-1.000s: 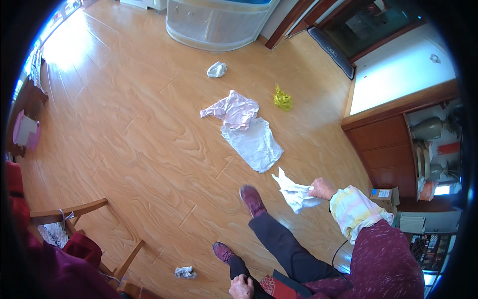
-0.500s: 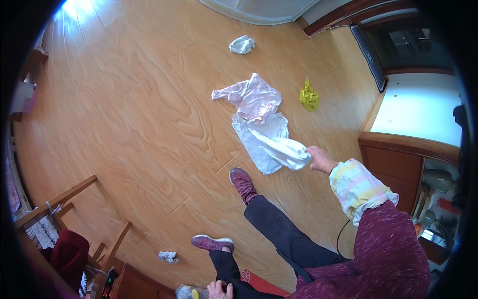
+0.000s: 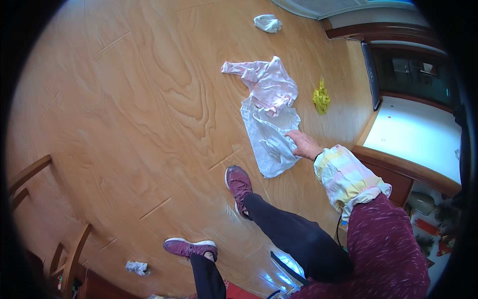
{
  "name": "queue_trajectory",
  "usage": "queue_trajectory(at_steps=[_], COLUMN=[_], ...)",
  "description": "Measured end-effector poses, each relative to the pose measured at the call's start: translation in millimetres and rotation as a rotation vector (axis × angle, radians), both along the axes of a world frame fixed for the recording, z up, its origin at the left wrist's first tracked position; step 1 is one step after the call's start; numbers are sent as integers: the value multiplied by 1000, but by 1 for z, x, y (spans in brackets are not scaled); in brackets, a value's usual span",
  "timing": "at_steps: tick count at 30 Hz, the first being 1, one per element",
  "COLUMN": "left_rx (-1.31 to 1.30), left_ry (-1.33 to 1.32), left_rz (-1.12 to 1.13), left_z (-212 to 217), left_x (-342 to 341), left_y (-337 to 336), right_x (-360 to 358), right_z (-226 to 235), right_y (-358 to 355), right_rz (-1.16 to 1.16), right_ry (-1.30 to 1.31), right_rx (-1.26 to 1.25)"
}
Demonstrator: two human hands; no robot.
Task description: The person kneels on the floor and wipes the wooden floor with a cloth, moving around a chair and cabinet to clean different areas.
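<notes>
1. At nine o'clock, against the rim, a wooden chair [image 3: 30, 174] pokes in; more chair rails stand at seven o'clock.
2. Near seven o'clock, a small crumpled white wad [image 3: 136, 267] lies on the wood floor [image 3: 124, 109].
3. Close to six o'clock, the person's left shoe [image 3: 190, 247] is planted flat; the right shoe [image 3: 238, 183] sits just below centre, toe toward twelve.
4. Just right of centre, a white cloth [image 3: 269, 137] is spread flat on the floor, its lower end just right of the right shoe.
5. Touching its upper edge, toward one o'clock, a pale pink garment [image 3: 266, 82] lies spread, one sleeve pointing to nine.
6. At twelve o'clock, well apart, lies a small bunched white cloth piece [image 3: 267, 23].
7. At three o'clock from the white cloth, the right hand [image 3: 303, 144] rests on its right edge, fingers close together and nearly straight, pressing down, gripping nothing that shows. The left hand is out of view.
8. Toward two o'clock, a crumpled yellow rag [image 3: 321, 97] lies near the pink garment, apart from it.
9. Farthest right, a white-topped wooden cabinet [image 3: 418, 142] fills three o'clock.
</notes>
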State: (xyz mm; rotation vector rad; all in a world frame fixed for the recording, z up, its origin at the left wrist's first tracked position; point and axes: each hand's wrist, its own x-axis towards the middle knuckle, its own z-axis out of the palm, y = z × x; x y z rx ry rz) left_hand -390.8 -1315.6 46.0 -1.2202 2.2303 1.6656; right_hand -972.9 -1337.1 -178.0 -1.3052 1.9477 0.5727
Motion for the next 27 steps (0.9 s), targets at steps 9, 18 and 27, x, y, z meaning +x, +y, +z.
queue_trajectory(at_steps=[9, 18, 27], left_rx=[161, 158, 233], left_ry=[46, -100, -446], left_rz=[-292, -152, 384], left_z=[-14, -48, -60], left_x=[12, 52, 66], left_y=[-82, -84, -54], right_x=[-30, -24, -49], right_z=[-89, -157, -162], right_y=[-56, -121, -123], right_rz=[89, -147, -233], right_ry=[189, 286, 257], right_rx=[-191, -222, -318])
